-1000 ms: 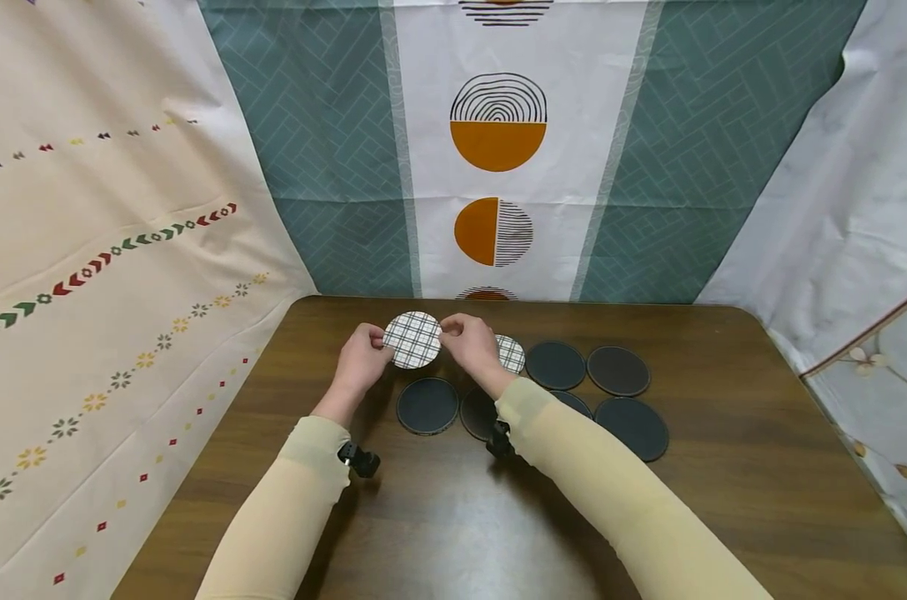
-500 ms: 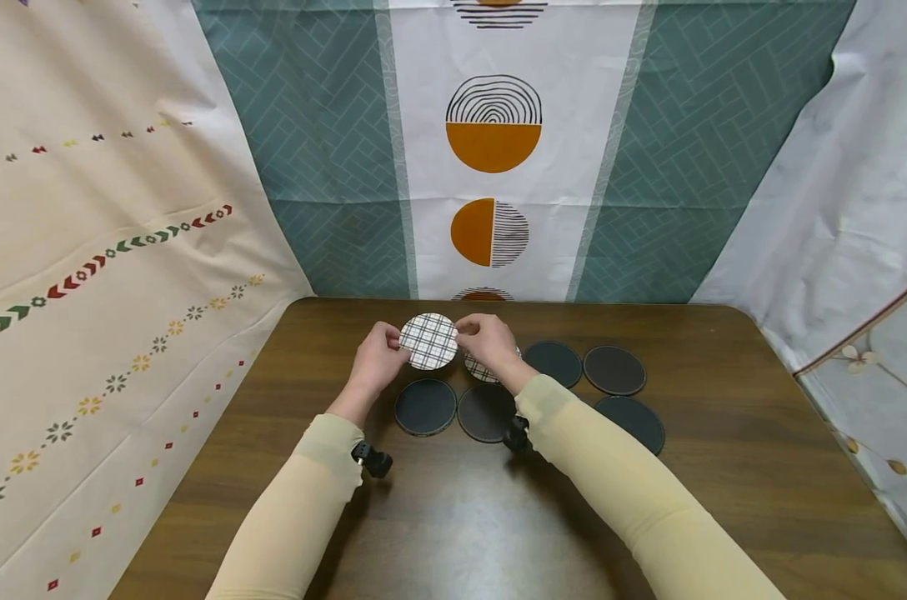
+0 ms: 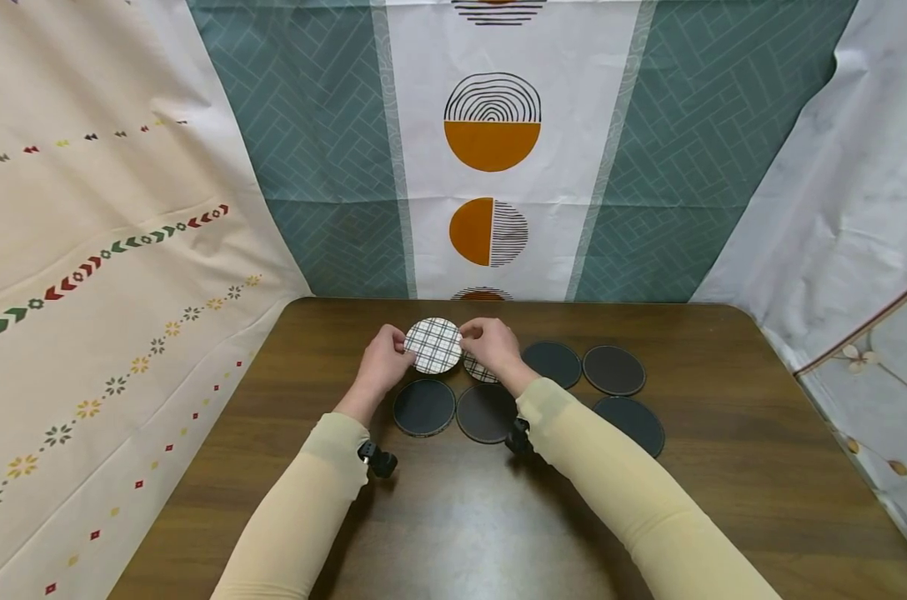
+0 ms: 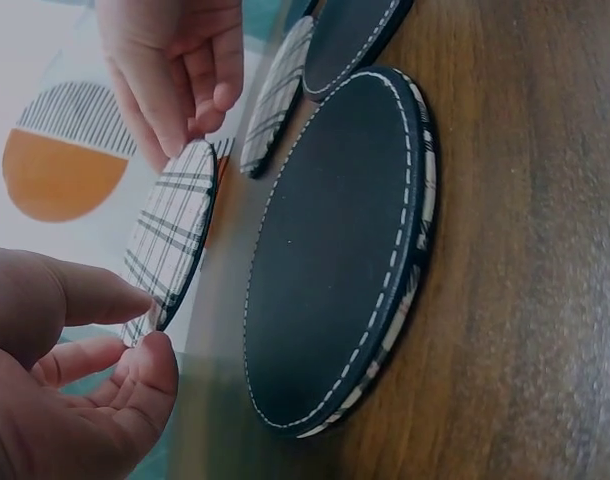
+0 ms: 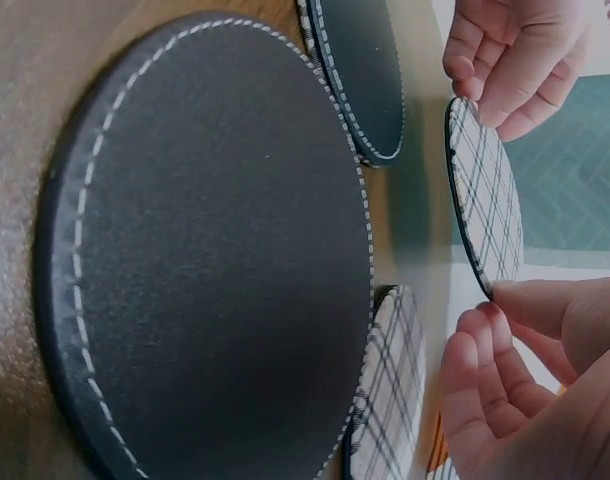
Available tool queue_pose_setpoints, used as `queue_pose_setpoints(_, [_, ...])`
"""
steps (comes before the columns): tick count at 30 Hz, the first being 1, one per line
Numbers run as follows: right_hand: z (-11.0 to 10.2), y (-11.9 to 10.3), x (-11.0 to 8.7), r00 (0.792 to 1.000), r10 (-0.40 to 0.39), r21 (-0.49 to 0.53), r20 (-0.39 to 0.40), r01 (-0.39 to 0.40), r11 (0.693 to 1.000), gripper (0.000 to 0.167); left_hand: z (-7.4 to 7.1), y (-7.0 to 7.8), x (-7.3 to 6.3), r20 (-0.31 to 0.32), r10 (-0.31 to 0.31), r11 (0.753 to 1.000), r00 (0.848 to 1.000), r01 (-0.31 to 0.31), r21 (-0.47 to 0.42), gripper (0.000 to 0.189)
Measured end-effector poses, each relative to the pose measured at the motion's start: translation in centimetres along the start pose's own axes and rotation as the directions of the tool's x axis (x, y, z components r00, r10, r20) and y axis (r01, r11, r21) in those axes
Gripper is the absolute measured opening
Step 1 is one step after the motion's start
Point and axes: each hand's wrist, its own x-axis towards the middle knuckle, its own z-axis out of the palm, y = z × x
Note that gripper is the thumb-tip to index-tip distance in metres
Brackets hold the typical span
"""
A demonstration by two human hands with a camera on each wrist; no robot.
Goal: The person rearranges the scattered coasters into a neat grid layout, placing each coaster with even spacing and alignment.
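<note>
A round coaster [image 3: 433, 345] with a white-and-black plaid face up is held between both hands over the far left of the table. My left hand [image 3: 385, 358] pinches its left edge, thumb on the plaid face [image 4: 170, 235]. At the opposite edge my right hand [image 3: 493, 343] pinches it between thumb and fingers, as the right wrist view shows. In that view the held coaster [image 5: 485, 195] appears tilted, apart from the table. A second plaid coaster [image 3: 479, 368] lies partly hidden under my right hand. In front lie dark, white-stitched coasters, one left [image 3: 424, 407] and one right [image 3: 487, 413].
Farther right lie more dark coasters: one in the back row [image 3: 552, 364], one beside it [image 3: 614, 370] and one nearer [image 3: 630, 423], partly covered by my right sleeve [image 3: 611, 483]. The wooden table [image 3: 438, 517] meets a patterned cloth [image 3: 333, 167] at its far edge.
Both hands have shifted the held plaid coaster to the right, and it has come slightly lower in the last half second. The second plaid coaster is now mostly behind my right hand.
</note>
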Motion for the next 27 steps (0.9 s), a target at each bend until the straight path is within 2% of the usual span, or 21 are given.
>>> queue_pose_setpoints(5, [0.3, 0.4, 0.1, 1.0, 0.009, -0.01, 0.019, -0.008, 1.0, 0.027, 0.2, 0.0, 0.0, 0.005, 0.001, 1.0, 1.0, -0.001, 0.019, 0.031])
queue_pose_setpoints(16, [0.6, 0.7, 0.3, 0.997, 0.015, -0.037, 0.081, -0.012, 0.999, 0.033, 0.7, -1.1, 0.8, 0.028, 0.003, 0.999, 1.0, -0.004, 0.042, 0.026])
queue_pose_setpoints(17, [0.6, 0.7, 0.3, 0.996, 0.013, -0.042, 0.085, -0.009, 0.999, 0.033, 0.9, -1.8, 1.2, 0.019, 0.022, 0.999, 1.0, -0.023, 0.042, 0.026])
queue_pose_setpoints(23, [0.7, 0.8, 0.3, 0.996, -0.025, -0.098, 0.091, 0.034, 0.995, 0.033, 1.0, -1.9, 1.1, 0.032, 0.013, 0.999, 0.999, -0.014, 0.048, 0.027])
queue_pose_setpoints(24, [0.8, 0.8, 0.3, 0.995, -0.029, -0.108, 0.091, 0.039, 0.993, 0.033, 0.9, -1.3, 0.7, 0.045, -0.009, 0.999, 0.999, 0.007, 0.054, 0.028])
queue_pose_setpoints(27, [0.9, 0.9, 0.5, 0.995, -0.029, -0.121, 0.093, 0.04, 0.992, 0.033, 1.0, -1.3, 0.7, 0.051, -0.011, 0.997, 0.999, 0.007, 0.076, 0.029])
